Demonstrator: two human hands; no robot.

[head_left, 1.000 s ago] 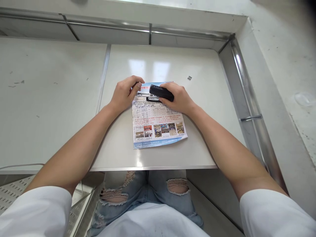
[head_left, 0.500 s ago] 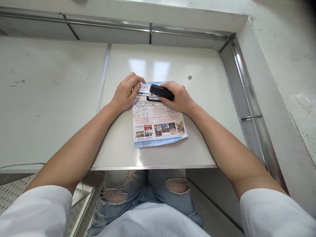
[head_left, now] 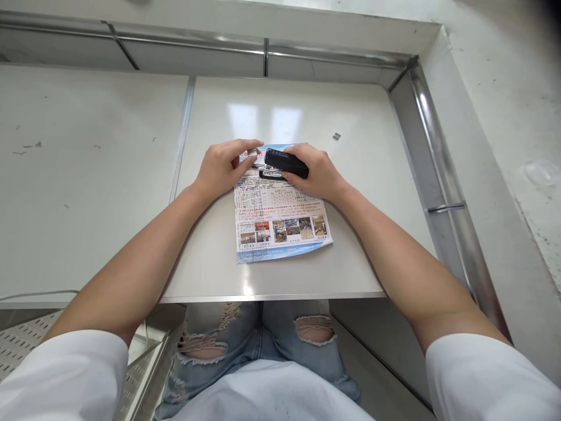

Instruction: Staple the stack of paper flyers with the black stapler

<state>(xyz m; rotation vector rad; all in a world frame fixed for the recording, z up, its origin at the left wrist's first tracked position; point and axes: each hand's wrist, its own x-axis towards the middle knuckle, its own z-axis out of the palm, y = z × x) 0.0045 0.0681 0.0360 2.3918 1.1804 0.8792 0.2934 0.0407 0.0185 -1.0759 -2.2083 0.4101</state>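
Observation:
My right hand [head_left: 313, 169] is wrapped round a black stapler [head_left: 284, 163] over the upper part of a printed sheet [head_left: 284, 204]. The stapler's metal tray sticks out on its left side, towards my left hand. Thumb and forefinger of my left hand [head_left: 225, 162] pinch a small silver staple strip [head_left: 252, 152] just left of the stapler's black top. The sheet lies flat on the white table, with its lower right corner slightly curled. Many staple marks show along its left side.
Another small silver staple strip [head_left: 336, 136] lies on the table [head_left: 359, 193] behind my right hand. Loose staple bits [head_left: 33, 145] are scattered on the left tabletop. A metal-railed ledge [head_left: 197, 47] borders the back and right. A cable [head_left: 39, 294] runs along the front left edge.
My left hand has drawn back slightly from the stapler's tray and its fingers have parted, bringing the staple strip into view between them. My right hand and the stapler have hardly moved.

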